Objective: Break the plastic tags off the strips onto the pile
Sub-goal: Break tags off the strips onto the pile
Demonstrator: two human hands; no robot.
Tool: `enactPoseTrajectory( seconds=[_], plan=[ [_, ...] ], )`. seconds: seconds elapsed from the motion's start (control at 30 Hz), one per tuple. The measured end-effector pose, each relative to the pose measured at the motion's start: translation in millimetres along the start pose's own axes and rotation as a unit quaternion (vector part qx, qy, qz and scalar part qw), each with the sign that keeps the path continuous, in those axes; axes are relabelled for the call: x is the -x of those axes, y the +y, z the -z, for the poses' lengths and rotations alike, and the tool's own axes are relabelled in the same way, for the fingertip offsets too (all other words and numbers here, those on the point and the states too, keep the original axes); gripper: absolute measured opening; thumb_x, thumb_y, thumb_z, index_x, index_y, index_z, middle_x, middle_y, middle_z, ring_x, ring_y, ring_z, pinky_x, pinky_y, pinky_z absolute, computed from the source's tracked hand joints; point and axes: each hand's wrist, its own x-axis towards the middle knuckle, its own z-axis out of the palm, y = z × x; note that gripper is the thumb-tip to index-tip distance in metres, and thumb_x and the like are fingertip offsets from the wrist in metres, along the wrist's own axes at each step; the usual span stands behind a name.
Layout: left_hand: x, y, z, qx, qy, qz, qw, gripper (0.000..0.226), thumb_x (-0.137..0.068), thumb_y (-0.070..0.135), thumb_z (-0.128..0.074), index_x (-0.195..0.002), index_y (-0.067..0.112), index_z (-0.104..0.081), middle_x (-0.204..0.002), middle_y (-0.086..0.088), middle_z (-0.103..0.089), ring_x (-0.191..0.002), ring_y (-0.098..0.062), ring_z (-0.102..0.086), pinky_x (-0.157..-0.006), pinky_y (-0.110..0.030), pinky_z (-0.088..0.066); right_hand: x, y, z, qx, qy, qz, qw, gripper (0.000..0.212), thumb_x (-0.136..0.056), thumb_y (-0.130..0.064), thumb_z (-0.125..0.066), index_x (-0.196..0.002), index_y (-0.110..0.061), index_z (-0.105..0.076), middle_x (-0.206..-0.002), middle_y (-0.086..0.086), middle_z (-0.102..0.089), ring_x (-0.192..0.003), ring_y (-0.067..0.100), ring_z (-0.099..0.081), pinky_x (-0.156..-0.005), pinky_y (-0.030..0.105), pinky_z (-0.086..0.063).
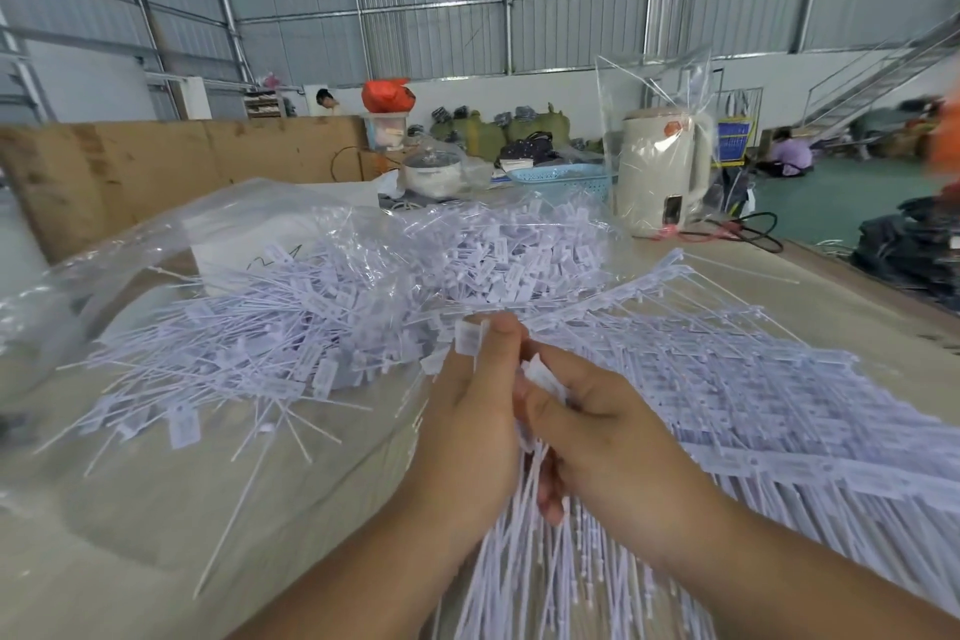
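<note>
Fingers (550,489) of both hands curl around a bunch of white plastic tags (540,561) at the near middle of the tabletop (156,509). Left hand (467,437) grips the bunch from the left, its thumb pressed against a small rectangular tag head (467,339) that sticks up above the fist. Right hand (608,437) closes on the same bunch from the right, pinching more tag heads against the left hand, so the two hands touch. Long thin tails of the held tags hang down toward the near edge.

Just right of the hands, the strips (779,411) of joined tags lie stacked in fanned rows, reaching to the right edge of view. Left of and beyond the hands, the pile (291,327) of loose tags spreads over a clear plastic bag (130,234), with single tags scattered around its near edge.

Farther back on the tabletop stand a cream electric kettle (665,172) wrapped in clear film, a light blue basket (566,179) and a small white cooker (434,172) with a glass lid. A brown cardboard sheet (182,172) stands along the far left side. Beyond it are corrugated metal walls and people on a green floor (831,203).
</note>
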Motion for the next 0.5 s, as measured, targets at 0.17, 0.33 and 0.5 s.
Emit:
enactPoseTrajectory(
  seconds=[0.17,0.33,0.5],
  plan=[
    [-0.6,2.2,-3.3,0.011,-0.036,0.058,0.998,0.050,-0.072,0.038,-0.067,-0.114,0.017,-0.048,-0.067,-0.010,-0.060,-0.035,-0.022,-0.047,-0.036,-0.027,-0.043,-4.0,4.3,1.6,-0.073,0.033,-0.036,0.996,0.024,-0.098,-0.014,-0.054,-0.085,-0.023,-0.072,-0.065,0.007,-0.060,-0.037,0.018,-0.046,-0.037,0.023,-0.038],
    [0.5,-2.8,6.6,-0.076,-0.153,0.031,0.985,0.073,-0.060,0.010,-0.069,-0.125,0.032,-0.045,-0.085,-0.005,-0.067,-0.070,-0.016,-0.064,-0.065,-0.029,-0.052,-8.3,4.3,9.6,-0.151,0.082,-0.046,0.984,0.035,-0.076,-0.033,-0.067,-0.088,0.000,-0.070,-0.071,0.022,-0.061,-0.055,0.027,-0.058,-0.048,0.032,-0.051],
    [-2.2,-6.6,11.4,-0.117,-0.156,0.010,0.981,0.085,-0.062,-0.005,-0.052,-0.128,0.047,-0.042,-0.112,0.022,-0.067,-0.109,0.002,-0.060,-0.086,-0.022,-0.050,-8.2,3.7,13.0,-0.107,0.112,-0.054,0.987,0.042,-0.072,-0.035,-0.069,-0.097,-0.001,-0.070,-0.089,0.036,-0.062,-0.075,0.033,-0.057,-0.080,0.059,-0.051]
  ],
)
